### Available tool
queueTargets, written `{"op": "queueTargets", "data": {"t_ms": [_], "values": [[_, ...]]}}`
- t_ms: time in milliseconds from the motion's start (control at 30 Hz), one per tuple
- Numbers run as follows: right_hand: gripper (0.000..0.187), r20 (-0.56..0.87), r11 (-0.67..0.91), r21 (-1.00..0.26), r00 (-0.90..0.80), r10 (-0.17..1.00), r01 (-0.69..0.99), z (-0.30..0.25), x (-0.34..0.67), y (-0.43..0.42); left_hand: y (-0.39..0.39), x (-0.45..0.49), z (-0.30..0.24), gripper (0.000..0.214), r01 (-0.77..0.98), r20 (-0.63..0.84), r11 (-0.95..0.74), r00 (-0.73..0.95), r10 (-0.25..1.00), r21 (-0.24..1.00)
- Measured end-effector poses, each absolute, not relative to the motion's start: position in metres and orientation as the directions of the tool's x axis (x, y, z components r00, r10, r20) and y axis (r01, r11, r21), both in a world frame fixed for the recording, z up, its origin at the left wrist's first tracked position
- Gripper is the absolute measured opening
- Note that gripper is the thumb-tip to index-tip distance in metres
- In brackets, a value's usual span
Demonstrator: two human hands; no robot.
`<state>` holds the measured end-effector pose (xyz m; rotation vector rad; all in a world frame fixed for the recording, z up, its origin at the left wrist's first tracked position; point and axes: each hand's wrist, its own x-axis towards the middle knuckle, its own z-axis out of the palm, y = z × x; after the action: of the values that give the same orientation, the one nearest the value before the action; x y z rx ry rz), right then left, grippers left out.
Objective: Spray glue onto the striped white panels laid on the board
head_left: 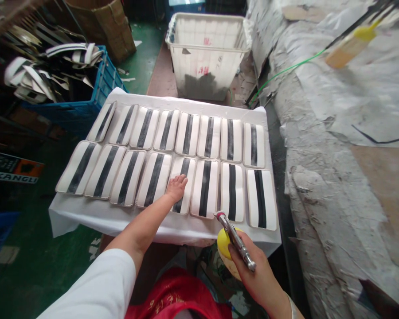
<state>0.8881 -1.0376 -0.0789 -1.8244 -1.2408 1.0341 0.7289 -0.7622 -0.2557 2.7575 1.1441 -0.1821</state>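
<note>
The panel (186, 166) under the left hand (177, 187) is fifth from the left in the near row. It lies flat on the white sheet (146, 226) that covers the table, with its long axis running away from the person and its far end leaning slightly right. It is a white oblong with rounded corners and a broad black stripe down its middle. The left hand rests on its near half, palm down, fingers spread and gripping nothing.

The right hand (257, 277) is closed around a metal spray tool (236, 241). The tool's red-ringed tip points up and away over the table's near edge, just short of the panel row, and a yellow cup (222, 243) sits beneath it.

Fifteen matching panels (204, 137) lie around the first, making two rows of eight, edges nearly touching.

Beyond the table stands a white plastic crate (206, 53). A dark mass shows low through its wall, possibly contents or only shadow. To the left, a blue crate (103, 82) holds a loose heap of black-and-white strips (36, 75). On the right runs a bench (319, 177) under crusted white paper.
</note>
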Motion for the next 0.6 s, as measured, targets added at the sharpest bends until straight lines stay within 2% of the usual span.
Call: {"op": "queueTargets", "data": {"t_ms": [167,333,600], "values": [[0.023,-0.182,-0.293,-0.878,0.302,0.936,0.378,-0.086,0.890,-1.016,-0.771,0.732,-0.251,0.030,0.717,-0.117,-0.688,0.697,0.707,0.112],[0.022,-0.162,-0.277,-0.883,0.309,0.937,0.379,-0.087,0.891,-1.001,-0.787,0.750,-0.248,0.020,0.674,-0.198,-0.729,0.736,0.647,0.119],[0.022,-0.126,-0.253,-0.880,0.316,0.940,0.401,-0.089,0.892,-0.992,-0.799,0.762,-0.248,0.029,0.823,-0.284,-0.565,0.555,0.782,0.052]]}}
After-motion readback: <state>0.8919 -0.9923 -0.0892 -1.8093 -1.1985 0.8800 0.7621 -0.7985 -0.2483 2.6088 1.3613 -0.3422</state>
